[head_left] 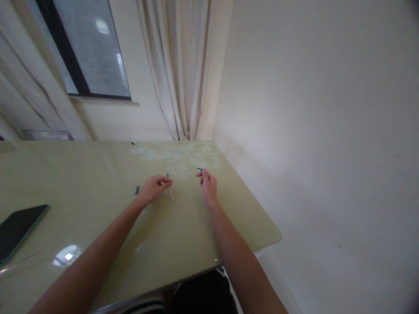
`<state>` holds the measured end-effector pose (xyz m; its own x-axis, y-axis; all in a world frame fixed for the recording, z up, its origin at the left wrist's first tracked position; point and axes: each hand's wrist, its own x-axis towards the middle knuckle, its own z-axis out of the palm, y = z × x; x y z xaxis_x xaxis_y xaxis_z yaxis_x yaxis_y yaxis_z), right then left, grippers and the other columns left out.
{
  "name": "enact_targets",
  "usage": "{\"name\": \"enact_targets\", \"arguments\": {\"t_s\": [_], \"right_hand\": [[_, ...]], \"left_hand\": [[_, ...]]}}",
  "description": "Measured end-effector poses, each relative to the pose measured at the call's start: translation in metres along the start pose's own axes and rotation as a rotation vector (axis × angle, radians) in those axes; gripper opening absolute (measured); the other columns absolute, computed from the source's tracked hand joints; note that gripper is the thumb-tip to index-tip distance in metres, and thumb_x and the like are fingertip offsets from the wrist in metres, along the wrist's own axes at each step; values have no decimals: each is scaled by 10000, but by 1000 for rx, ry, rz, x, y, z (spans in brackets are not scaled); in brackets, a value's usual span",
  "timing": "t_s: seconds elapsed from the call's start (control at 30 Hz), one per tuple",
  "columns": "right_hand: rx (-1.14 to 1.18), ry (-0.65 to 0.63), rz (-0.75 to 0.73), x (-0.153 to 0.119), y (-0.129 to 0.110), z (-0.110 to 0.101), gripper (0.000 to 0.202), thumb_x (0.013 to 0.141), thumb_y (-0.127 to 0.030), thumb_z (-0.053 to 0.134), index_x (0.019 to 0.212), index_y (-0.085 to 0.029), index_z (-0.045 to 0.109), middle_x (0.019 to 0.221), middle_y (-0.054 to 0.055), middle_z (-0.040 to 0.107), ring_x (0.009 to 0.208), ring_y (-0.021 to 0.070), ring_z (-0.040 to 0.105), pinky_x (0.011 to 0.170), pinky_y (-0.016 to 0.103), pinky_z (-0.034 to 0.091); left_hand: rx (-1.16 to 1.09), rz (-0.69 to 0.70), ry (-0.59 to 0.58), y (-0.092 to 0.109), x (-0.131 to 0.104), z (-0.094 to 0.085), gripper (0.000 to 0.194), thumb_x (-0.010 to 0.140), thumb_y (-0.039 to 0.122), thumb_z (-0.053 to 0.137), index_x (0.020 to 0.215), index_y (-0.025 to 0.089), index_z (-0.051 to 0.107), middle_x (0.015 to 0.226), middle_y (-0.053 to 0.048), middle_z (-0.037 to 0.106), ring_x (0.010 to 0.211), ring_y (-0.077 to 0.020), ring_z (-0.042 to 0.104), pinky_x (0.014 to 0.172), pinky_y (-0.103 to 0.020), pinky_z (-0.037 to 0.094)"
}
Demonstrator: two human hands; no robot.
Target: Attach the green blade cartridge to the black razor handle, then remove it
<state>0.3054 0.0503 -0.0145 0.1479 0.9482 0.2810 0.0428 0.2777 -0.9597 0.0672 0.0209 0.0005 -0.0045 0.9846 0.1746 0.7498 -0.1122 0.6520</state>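
Note:
My left hand (157, 186) is closed in a pinch over the pale table. At its fingertips is a thin whitish stick, pen-like, with a dark tip (168, 175); its pale lower end (172, 197) shows below the fingers. My right hand (208, 184) is raised a little to the right, its fingers closed around a small dark-and-white piece (200, 169) that is too small to identify. To the left of my left hand lies a short dark piece with a teal side (136, 190).
The glossy table (183, 235) ends at a rounded right corner near the wall. A dark flat device (21, 226) lies at the left. One tiny dark object (132, 143) sits at the far edge. Curtains (183, 65) and a window (94, 48) are behind.

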Motion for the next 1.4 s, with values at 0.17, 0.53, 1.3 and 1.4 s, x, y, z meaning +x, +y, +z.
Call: {"name": "enact_targets", "arguments": {"t_s": [0.17, 0.53, 1.3, 1.4], "right_hand": [[-31, -73, -35, -14, -2, 15, 572, 965, -653, 466, 784, -178, 727, 601, -15, 483, 571, 144, 462, 567, 269, 337], [-93, -180, -13, -29, -3, 23, 592, 918, -695, 468, 775, -174, 712, 614, -19, 477, 600, 147, 464, 587, 268, 329], [439, -653, 392, -45, -29, 25, 412, 657, -468, 866, 908, -161, 753, 568, -93, 406, 474, 55, 225, 491, 258, 121], [460, -658, 378, -47, -30, 26, 377, 657, -456, 853, 865, -168, 725, 535, -110, 360, 466, 56, 223, 490, 255, 133]], "left_hand": [[138, -222, 151, -77, -23, -55, 727, 695, 607, 737, 1284, 180, 729, 1155, -159, 751, 908, -311, 686, 832, -421, 533], [127, -101, 152, -98, -22, -52, 450, 700, 570, 736, 963, 213, 812, 1022, -122, 734, 821, -270, 674, 832, -403, 556], [-327, 388, 270, 31, -57, 2, 358, 868, 450, 755, 1165, 251, 739, 943, -25, 627, 733, -156, 544, 734, -302, 504], [-367, 378, 240, 32, -58, 0, 379, 835, 465, 780, 1144, 248, 745, 942, -26, 644, 715, -148, 538, 723, -296, 498]]}}
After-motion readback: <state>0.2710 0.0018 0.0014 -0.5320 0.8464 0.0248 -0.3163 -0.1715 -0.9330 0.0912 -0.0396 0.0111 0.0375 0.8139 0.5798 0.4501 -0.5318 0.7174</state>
